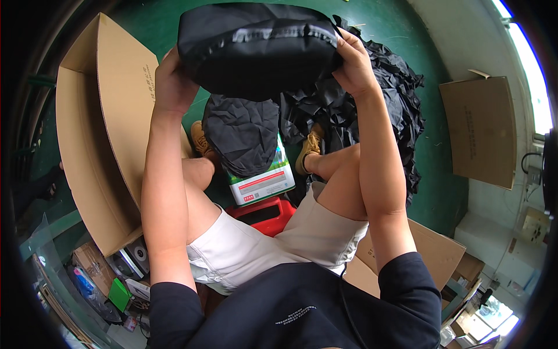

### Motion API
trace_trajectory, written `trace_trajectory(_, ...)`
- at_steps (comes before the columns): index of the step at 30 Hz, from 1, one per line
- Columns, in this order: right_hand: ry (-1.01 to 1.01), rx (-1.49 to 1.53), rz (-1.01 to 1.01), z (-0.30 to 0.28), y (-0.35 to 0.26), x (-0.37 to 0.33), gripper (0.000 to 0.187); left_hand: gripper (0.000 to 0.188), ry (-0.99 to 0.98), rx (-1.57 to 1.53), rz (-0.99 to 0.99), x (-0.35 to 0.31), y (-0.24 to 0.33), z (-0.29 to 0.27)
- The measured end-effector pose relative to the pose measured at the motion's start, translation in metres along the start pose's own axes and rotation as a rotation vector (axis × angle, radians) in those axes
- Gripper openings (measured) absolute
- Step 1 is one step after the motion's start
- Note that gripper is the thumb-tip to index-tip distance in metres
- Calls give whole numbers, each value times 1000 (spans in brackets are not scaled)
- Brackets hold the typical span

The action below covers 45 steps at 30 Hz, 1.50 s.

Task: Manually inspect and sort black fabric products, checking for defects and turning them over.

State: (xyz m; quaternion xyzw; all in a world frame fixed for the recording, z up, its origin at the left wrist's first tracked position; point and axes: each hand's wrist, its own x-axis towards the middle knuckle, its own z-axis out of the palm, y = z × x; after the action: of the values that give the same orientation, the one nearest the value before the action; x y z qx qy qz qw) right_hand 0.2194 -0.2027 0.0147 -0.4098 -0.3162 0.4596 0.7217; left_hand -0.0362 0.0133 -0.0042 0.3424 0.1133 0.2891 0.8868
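Note:
Stretched between my two raised hands is a black fabric cover (pixel 256 58), rounded in shape, with a shiny puckered seam along its side. My left hand (pixel 176 84) is closed on its left end, the fingers partly hidden behind the cloth. At the right end my right hand (pixel 354 65) pinches the edge, thumb on the near side. Below the cover, a flat round stack of black fabric (pixel 241 134) lies on a white and green box-shaped container (pixel 264 185) between my legs. A large heap of loose black fabric (pixel 389 99) spreads over the floor to the right.
A tall open cardboard box (pixel 125 99) stands at my left. Another cardboard piece (pixel 482 131) leans on the right wall, and an open carton (pixel 430 250) sits by my right hip. Something red and plastic (pixel 264 215) lies before my seat. Mixed items fill the lower left.

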Motion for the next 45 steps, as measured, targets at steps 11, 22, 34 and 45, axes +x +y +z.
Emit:
trace_trajectory(11, 99, -487, -135, 13, 6, 5, 17, 25, -50, 554, -130, 4, -11, 34)
trace_trajectory(22, -65, -98, -5, 29, 5, -2, 13, 36, -286, 668, -84, 1, -77, 50)
trace_trajectory(34, -138, 106, 143, 15, -6, -5, 21, 26, -363, 177, -375, -5, -46, 58)
trace_trajectory(45, -186, 325, 68, 4, -2, -1, 16, 31, -308, 227, -284, -2, -15, 34)
